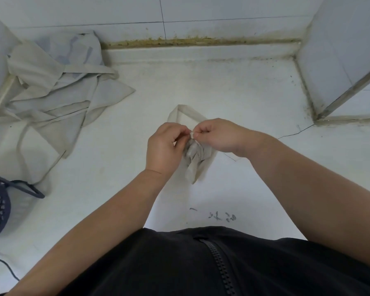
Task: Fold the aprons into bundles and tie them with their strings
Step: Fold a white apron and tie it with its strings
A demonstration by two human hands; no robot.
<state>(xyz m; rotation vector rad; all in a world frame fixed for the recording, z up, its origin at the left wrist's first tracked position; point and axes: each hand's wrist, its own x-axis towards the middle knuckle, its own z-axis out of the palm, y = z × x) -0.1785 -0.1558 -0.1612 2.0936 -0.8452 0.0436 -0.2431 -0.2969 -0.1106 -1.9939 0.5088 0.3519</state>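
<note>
Across the white counter [254,92] the job looks well short of finished; at ten o'clock a heap of loose aprons [56,88] lies unfolded with strings trailing, and I cannot tell how many are in it; at the centre one apron bundle [193,155] is folded small and rests on the counter under my hands; its strap loop [181,110] lies flat just beyond, at twelve o'clock; my left hand [165,146] and right hand [220,135] meet above the bundle, fingers curled, each thumb and forefinger pinching the string end [192,134]; the knot, I judge, is not yet drawn tight.
</note>
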